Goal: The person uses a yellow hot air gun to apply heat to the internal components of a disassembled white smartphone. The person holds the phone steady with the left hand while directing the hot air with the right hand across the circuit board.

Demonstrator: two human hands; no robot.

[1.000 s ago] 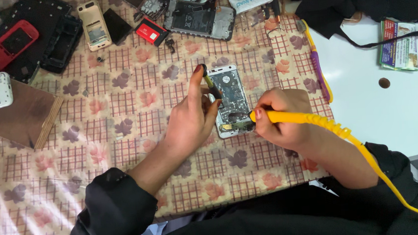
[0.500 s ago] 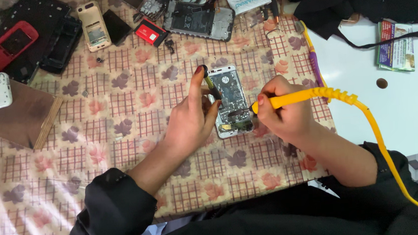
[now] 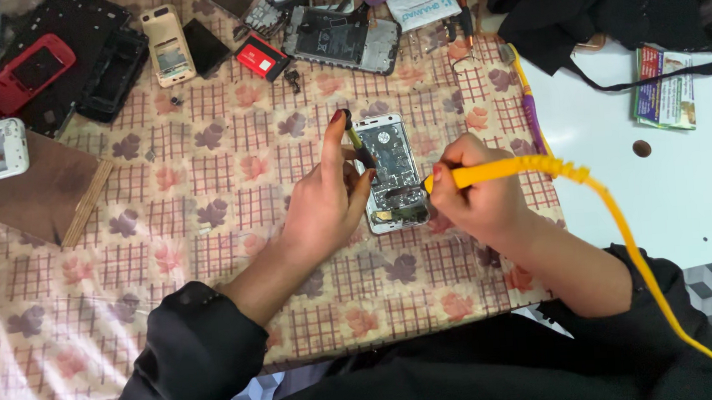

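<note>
At centre, an opened white phone (image 3: 393,172) lies on the checked cloth (image 3: 206,202). Left hand (image 3: 323,202) at nine o'clock pinches thin tweezers (image 3: 358,145); right hand (image 3: 477,196) at three grips a ribbed yellow iron (image 3: 496,169).

Matt printed cloth (image 3: 206,202) under a shiny metal-framed phone (image 3: 392,172); smooth yellow plastic tool (image 3: 496,169) (ribbed cord); bare wood board (image 3: 37,185) at left.

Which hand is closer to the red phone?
Left. The left hand sits mid-cloth beside the open phone, nearer the red phone at top left. The right hand is farther right.
</note>
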